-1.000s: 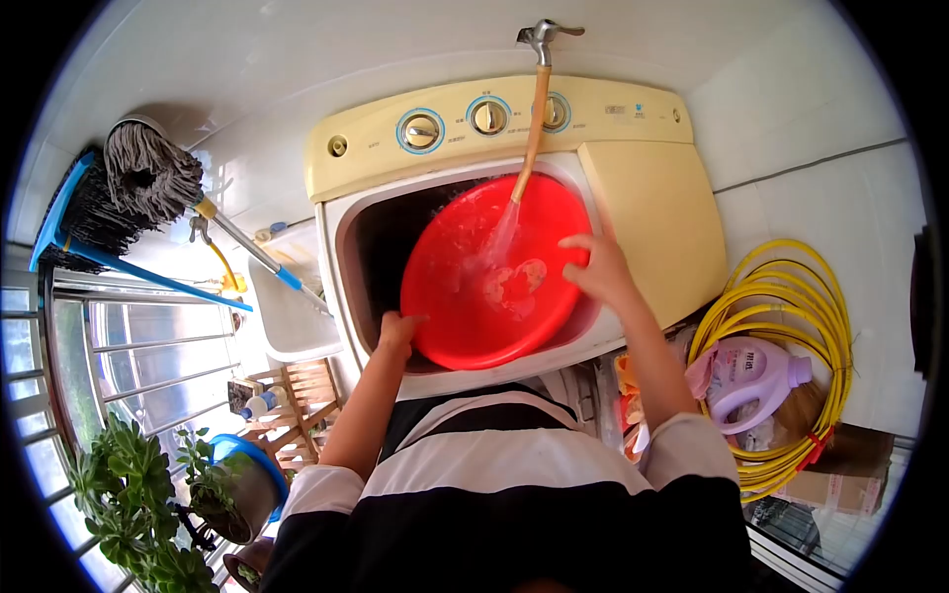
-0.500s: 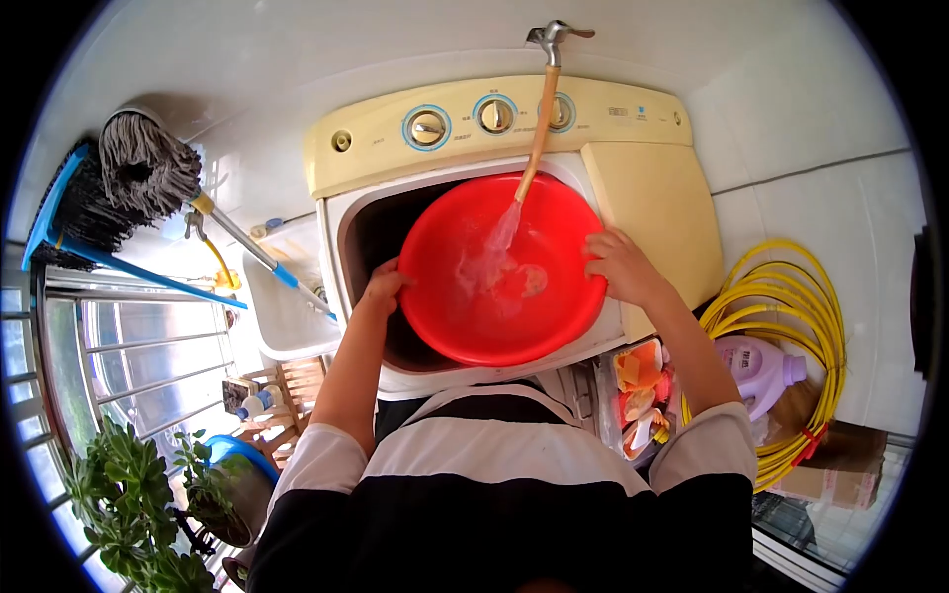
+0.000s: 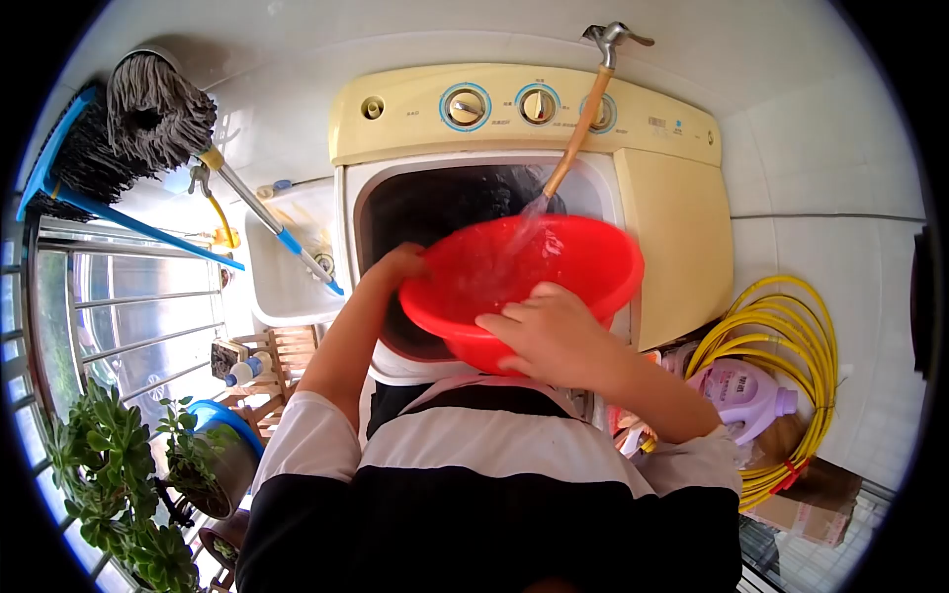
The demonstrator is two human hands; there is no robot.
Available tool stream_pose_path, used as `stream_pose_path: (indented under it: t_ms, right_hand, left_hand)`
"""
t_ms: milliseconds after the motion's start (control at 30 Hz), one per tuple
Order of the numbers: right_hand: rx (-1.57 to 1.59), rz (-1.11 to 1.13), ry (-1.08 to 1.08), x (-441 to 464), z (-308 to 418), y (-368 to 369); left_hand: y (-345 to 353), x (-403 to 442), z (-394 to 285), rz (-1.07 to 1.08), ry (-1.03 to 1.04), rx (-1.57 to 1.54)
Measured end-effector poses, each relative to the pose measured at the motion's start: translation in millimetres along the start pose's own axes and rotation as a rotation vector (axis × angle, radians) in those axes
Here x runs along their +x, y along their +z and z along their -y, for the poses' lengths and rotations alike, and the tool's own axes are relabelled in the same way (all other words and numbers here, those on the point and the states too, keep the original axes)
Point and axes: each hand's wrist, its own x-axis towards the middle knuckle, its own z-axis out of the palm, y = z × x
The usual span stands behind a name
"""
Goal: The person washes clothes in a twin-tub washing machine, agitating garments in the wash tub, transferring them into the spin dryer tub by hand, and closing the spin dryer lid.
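Observation:
A red basin (image 3: 603,262) is tilted over the open tub of a cream washing machine (image 3: 677,247). Water runs into it from a tan hose (image 3: 578,133) on a metal tap (image 3: 611,44). My left hand (image 3: 400,267) grips the basin's left rim. At the near rim, my right hand (image 3: 544,331) is curled over the edge, its fingers against the basin. The tub's dark inside (image 3: 425,203) shows behind the basin.
A white sink (image 3: 282,287), a mop (image 3: 158,114) and a blue-handled broom (image 3: 89,163) are at the left, above potted plants (image 3: 109,465). On the right hang coils of yellow hose (image 3: 816,366) around a purple detergent bottle (image 3: 741,390).
The basin has tipped and come nearer my body, uncovering the far part of the tub. My right hand has moved from the right rim to the near rim.

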Motion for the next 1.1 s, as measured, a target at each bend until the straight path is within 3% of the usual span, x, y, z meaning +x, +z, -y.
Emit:
stream_pose_path:
  t_ms: [67, 200, 300, 367, 500, 567, 600, 733, 800, 867, 933, 1000, 1067, 1100]
  right_hand:
    - [0.135, 0.078, 0.025, -25, -27, -15]
    - [-0.061, 0.029, 0.206, -95, -112, -11]
    - [-0.076, 0.084, 0.113, -103, -123, -1]
    - [-0.159, 0.042, 0.031, -92, -98, 0]
    - [-0.116, -0.043, -0.042, -50, -42, -15]
    - [-0.070, -0.073, -0.053, -33, -32, -12]
    - [-0.081, -0.028, -0.052, -27, -29, -6]
    - [-0.057, 0.040, -0.039, -12, -20, -2]
    - [-0.039, 0.071, -0.014, -10, -17, -5]
    - [-0.031, 0.058, 0.029, -10, -16, -4]
    - [-0.062, 0.023, 0.070, -12, -21, -3]
    - [-0.075, -0.016, 0.120, -17, -31, 4]
    - [0.162, -0.230, 0.220, -26, -48, 11]
    - [0.167, -0.235, 0.210, -28, -53, 11]
  left_hand:
    - [-9, -2, -18, 0.061, -0.009, -0.351]
    - [-13, 47, -2, 0.115, 0.044, -0.351]
    - [-25, 72, -11, 0.118, 0.194, -0.274]
    - [-40, 68, -35, 0.043, 0.372, 0.149]
    - [-39, 44, -80, -0.136, 0.332, 0.346]
    - [-31, 32, -90, -0.085, 0.208, 0.659]
    - [-18, 36, -85, -0.133, 0.241, 0.763]
    - [28, 86, -82, -0.140, 0.551, 0.311]
    - [37, 80, -111, -0.074, 0.560, 0.456]
    - [49, 82, -144, -0.005, 0.526, 0.292]
    - [68, 103, -159, 0.277, 0.737, 0.174]
    - [70, 89, -167, 0.381, 0.669, 0.135]
    - [48, 59, -185, 0.478, 0.591, 0.101]
    - [30, 46, -192, 0.439, 0.599, 0.457]
